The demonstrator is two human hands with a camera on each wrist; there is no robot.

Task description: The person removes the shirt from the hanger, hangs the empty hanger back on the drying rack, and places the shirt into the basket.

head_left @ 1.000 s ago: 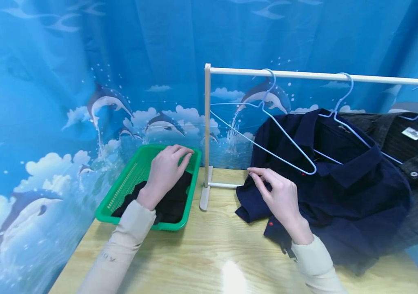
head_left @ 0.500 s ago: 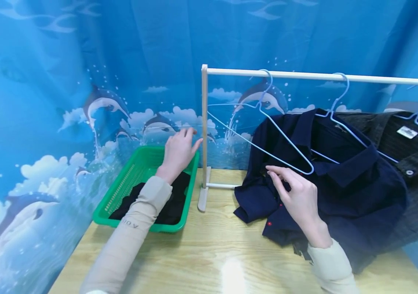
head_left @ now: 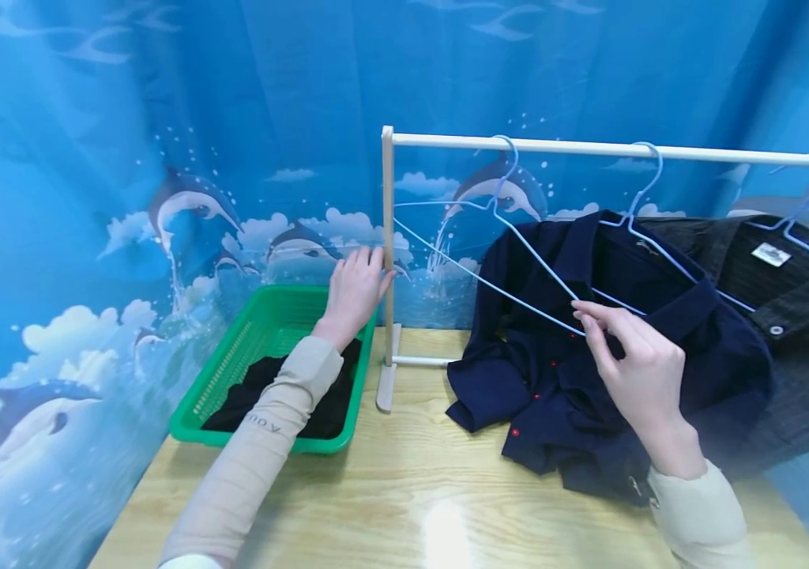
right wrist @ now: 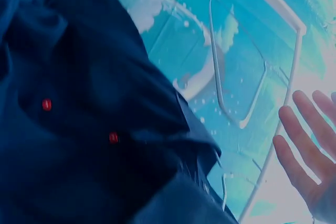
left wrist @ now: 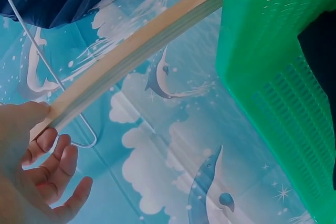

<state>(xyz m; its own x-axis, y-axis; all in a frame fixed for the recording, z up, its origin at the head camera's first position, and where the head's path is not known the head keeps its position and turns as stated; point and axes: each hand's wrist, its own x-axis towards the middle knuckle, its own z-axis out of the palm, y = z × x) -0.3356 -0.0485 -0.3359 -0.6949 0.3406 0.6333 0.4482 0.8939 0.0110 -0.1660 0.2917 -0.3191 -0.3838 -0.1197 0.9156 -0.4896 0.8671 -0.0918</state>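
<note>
In the head view my left hand [head_left: 355,296] holds the pale wooden upright [head_left: 388,237] of a small clothes rack. The left wrist view shows its thumb and index finger on either side of this wooden post [left wrist: 126,45], the other fingers loosely bent. An empty light-blue wire hanger [head_left: 483,276] hangs from the rail, its left end beside the upright. My right hand [head_left: 635,359] is before a navy shirt [head_left: 518,356], its fingertips overlapping the hanger's right arm in the head view. From the right wrist, its fingers [right wrist: 302,150] look extended and spread, apart from the hanger [right wrist: 216,61].
A green plastic basket [head_left: 180,423] with dark cloth [head_left: 255,387] inside stands left of the rack, beneath my left forearm. The white rail [head_left: 575,147] also carries a dark grey garment [head_left: 803,316] on another hanger. The wooden tabletop [head_left: 376,490] lies in front; a dolphin-print curtain [head_left: 269,95] hangs behind.
My left hand has moved from above the basket to the rack's upright and taken hold of it. My right hand has moved right, across the navy shirt toward the empty hanger's right end.
</note>
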